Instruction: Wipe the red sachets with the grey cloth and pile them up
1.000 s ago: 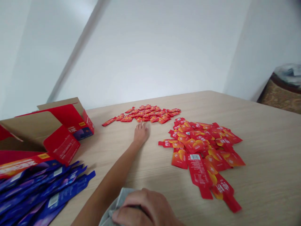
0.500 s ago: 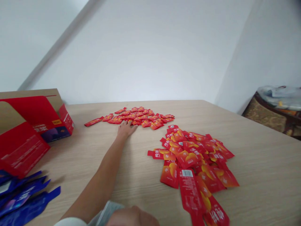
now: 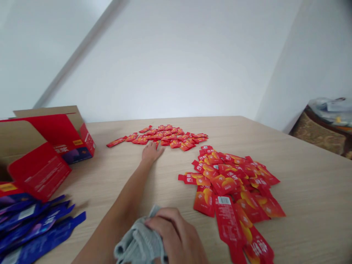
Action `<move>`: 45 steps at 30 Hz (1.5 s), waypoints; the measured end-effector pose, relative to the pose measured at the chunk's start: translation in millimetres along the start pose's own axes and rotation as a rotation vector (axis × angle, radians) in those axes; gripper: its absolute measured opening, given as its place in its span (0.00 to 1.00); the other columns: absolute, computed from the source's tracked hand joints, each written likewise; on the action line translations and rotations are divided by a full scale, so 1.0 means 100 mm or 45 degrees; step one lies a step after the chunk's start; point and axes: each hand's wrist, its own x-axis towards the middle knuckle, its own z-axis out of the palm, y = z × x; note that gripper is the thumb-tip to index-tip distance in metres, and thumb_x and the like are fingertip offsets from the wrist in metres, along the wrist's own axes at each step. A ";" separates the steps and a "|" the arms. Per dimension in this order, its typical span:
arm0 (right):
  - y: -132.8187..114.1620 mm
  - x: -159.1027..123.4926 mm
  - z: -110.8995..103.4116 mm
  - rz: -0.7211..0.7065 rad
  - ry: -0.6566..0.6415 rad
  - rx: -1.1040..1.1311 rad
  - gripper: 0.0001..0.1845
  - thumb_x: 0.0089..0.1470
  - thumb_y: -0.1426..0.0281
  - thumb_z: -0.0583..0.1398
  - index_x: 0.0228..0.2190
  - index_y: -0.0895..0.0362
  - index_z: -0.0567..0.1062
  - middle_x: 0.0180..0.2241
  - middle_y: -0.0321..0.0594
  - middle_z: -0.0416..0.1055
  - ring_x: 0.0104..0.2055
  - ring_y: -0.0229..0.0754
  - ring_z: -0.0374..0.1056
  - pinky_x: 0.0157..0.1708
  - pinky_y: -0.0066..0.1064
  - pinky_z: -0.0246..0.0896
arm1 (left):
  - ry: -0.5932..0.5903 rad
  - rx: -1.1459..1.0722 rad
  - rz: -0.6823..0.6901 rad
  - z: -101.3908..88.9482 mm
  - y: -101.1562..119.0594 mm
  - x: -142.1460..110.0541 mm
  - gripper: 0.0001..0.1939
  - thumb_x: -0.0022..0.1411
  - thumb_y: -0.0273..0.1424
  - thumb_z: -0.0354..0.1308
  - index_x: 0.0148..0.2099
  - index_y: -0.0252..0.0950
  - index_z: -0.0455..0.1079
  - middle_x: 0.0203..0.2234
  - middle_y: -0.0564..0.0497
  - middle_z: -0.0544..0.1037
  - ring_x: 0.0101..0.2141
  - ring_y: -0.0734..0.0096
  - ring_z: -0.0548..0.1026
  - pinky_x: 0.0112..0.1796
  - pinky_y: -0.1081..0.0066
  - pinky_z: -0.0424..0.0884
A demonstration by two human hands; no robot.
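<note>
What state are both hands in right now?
Left hand: open, thumb spread, at the far packets.
Right hand: closed on grey cloth.

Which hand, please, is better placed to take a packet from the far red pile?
Probably the left hand: it is beside the far red pile, while the right hand grips a grey cloth.

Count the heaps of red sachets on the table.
2. The far heap lies near the wall, just beyond the left hand; the near heap lies right of centre, reaching the bottom edge. None appears hidden.
</note>
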 end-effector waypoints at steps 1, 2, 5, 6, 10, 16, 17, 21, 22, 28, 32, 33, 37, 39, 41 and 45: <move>0.04 0.01 0.00 -0.027 0.004 0.025 0.29 0.56 0.66 0.64 0.58 0.47 0.68 0.50 0.42 0.75 0.46 0.48 0.77 0.43 0.33 0.77 | 0.011 0.014 0.012 -0.06 0.01 -0.12 0.21 0.70 0.42 0.58 0.59 0.36 0.68 0.55 0.43 0.72 0.52 0.57 0.74 0.51 0.51 0.72; 0.07 0.03 -0.01 -0.041 0.023 0.043 0.28 0.56 0.67 0.62 0.58 0.48 0.67 0.50 0.43 0.75 0.47 0.48 0.76 0.45 0.34 0.76 | 0.019 0.030 0.030 -0.12 0.02 -0.25 0.20 0.70 0.42 0.58 0.58 0.35 0.69 0.54 0.43 0.73 0.50 0.59 0.75 0.50 0.53 0.73; 0.13 0.10 -0.09 -0.014 0.125 0.040 0.23 0.60 0.72 0.57 0.56 0.51 0.67 0.50 0.45 0.73 0.51 0.47 0.73 0.48 0.37 0.74 | 0.030 0.077 0.121 -0.32 0.04 -0.78 0.19 0.70 0.41 0.58 0.56 0.35 0.70 0.52 0.44 0.74 0.49 0.60 0.75 0.50 0.54 0.74; 0.15 0.11 -0.12 -0.003 0.160 0.027 0.21 0.61 0.72 0.56 0.56 0.51 0.68 0.50 0.45 0.72 0.51 0.48 0.72 0.49 0.38 0.74 | 0.029 0.089 0.160 -0.39 0.04 -1.00 0.18 0.70 0.40 0.58 0.56 0.35 0.70 0.52 0.44 0.74 0.49 0.60 0.75 0.50 0.54 0.73; 0.28 0.11 -0.18 0.077 0.234 -0.005 0.18 0.66 0.68 0.55 0.56 0.52 0.67 0.53 0.48 0.69 0.58 0.52 0.67 0.56 0.48 0.69 | -0.022 0.100 0.332 -0.77 0.00 -2.03 0.18 0.71 0.43 0.55 0.55 0.36 0.70 0.49 0.45 0.74 0.48 0.59 0.73 0.49 0.55 0.72; 0.41 0.06 -0.11 0.146 0.229 -0.025 0.18 0.67 0.63 0.54 0.56 0.53 0.67 0.55 0.51 0.67 0.60 0.55 0.64 0.60 0.56 0.63 | -0.122 0.046 0.546 -1.44 -0.17 -3.52 0.18 0.71 0.45 0.51 0.57 0.45 0.70 0.52 0.45 0.73 0.48 0.56 0.70 0.48 0.56 0.70; 0.41 0.05 -0.09 0.134 0.219 -0.031 0.18 0.67 0.63 0.54 0.55 0.53 0.67 0.54 0.51 0.67 0.59 0.55 0.64 0.60 0.56 0.62 | -0.130 0.035 0.561 -1.53 -0.21 -3.69 0.18 0.71 0.43 0.51 0.58 0.45 0.69 0.52 0.45 0.73 0.49 0.56 0.70 0.48 0.56 0.71; 0.40 0.02 -0.04 0.086 0.155 -0.039 0.18 0.66 0.63 0.54 0.55 0.54 0.68 0.53 0.51 0.69 0.58 0.55 0.67 0.59 0.55 0.64 | -0.129 -0.009 0.671 -1.73 -0.37 -4.07 0.17 0.72 0.36 0.52 0.60 0.45 0.68 0.55 0.46 0.72 0.55 0.56 0.67 0.52 0.57 0.70; 0.39 0.01 -0.03 0.088 0.135 -0.039 0.18 0.66 0.62 0.54 0.54 0.54 0.68 0.53 0.51 0.70 0.58 0.55 0.67 0.59 0.54 0.64 | -0.123 -0.006 0.715 -1.75 -0.40 -4.10 0.18 0.72 0.35 0.52 0.61 0.45 0.68 0.55 0.46 0.72 0.57 0.55 0.66 0.53 0.57 0.69; 0.41 -0.01 0.00 0.166 0.002 -0.061 0.17 0.67 0.61 0.54 0.54 0.54 0.68 0.53 0.51 0.70 0.58 0.54 0.68 0.59 0.53 0.64 | -0.028 0.023 1.009 -1.71 -0.46 -4.13 0.17 0.71 0.36 0.55 0.59 0.40 0.70 0.55 0.48 0.74 0.54 0.60 0.70 0.54 0.63 0.67; 0.44 -0.02 0.03 0.229 -0.063 -0.079 0.17 0.67 0.61 0.54 0.53 0.54 0.69 0.52 0.50 0.71 0.57 0.54 0.69 0.57 0.51 0.65 | 0.037 -0.039 1.069 -1.65 -0.47 -4.15 0.16 0.72 0.39 0.55 0.56 0.38 0.72 0.49 0.49 0.78 0.49 0.64 0.74 0.54 0.65 0.68; 0.44 -0.02 0.03 0.242 -0.072 -0.085 0.17 0.67 0.61 0.54 0.53 0.53 0.69 0.52 0.50 0.71 0.56 0.54 0.69 0.57 0.51 0.65 | 0.047 -0.048 1.075 -1.65 -0.48 -4.16 0.16 0.72 0.40 0.55 0.56 0.38 0.73 0.50 0.49 0.79 0.50 0.63 0.74 0.55 0.65 0.67; 0.44 -0.02 0.07 0.258 -0.102 -0.124 0.16 0.66 0.61 0.55 0.52 0.53 0.69 0.50 0.49 0.72 0.54 0.55 0.70 0.55 0.51 0.66 | 0.006 -0.015 1.134 -1.71 -0.51 -4.22 0.20 0.72 0.41 0.54 0.59 0.34 0.71 0.56 0.44 0.76 0.59 0.59 0.72 0.59 0.62 0.66; 0.42 -0.01 0.07 0.237 -0.117 -0.154 0.16 0.66 0.61 0.56 0.51 0.53 0.70 0.50 0.49 0.73 0.53 0.55 0.70 0.54 0.51 0.66 | -0.030 -0.004 1.146 -1.78 -0.53 -4.24 0.23 0.73 0.41 0.53 0.61 0.31 0.69 0.60 0.40 0.73 0.62 0.56 0.69 0.60 0.60 0.65; 0.37 0.02 0.07 0.210 -0.147 -0.183 0.15 0.66 0.61 0.57 0.51 0.54 0.71 0.50 0.49 0.73 0.53 0.54 0.70 0.54 0.50 0.67 | -0.072 -0.012 1.137 -1.84 -0.55 -4.25 0.25 0.74 0.40 0.51 0.63 0.27 0.67 0.62 0.37 0.70 0.64 0.54 0.67 0.61 0.59 0.65; 0.14 0.14 0.05 0.123 -0.258 -0.199 0.15 0.64 0.63 0.59 0.51 0.52 0.73 0.50 0.47 0.75 0.53 0.53 0.71 0.54 0.49 0.67 | -0.087 -0.071 1.118 -1.93 -0.58 -4.30 0.23 0.74 0.36 0.50 0.62 0.24 0.66 0.60 0.33 0.71 0.62 0.51 0.69 0.59 0.57 0.68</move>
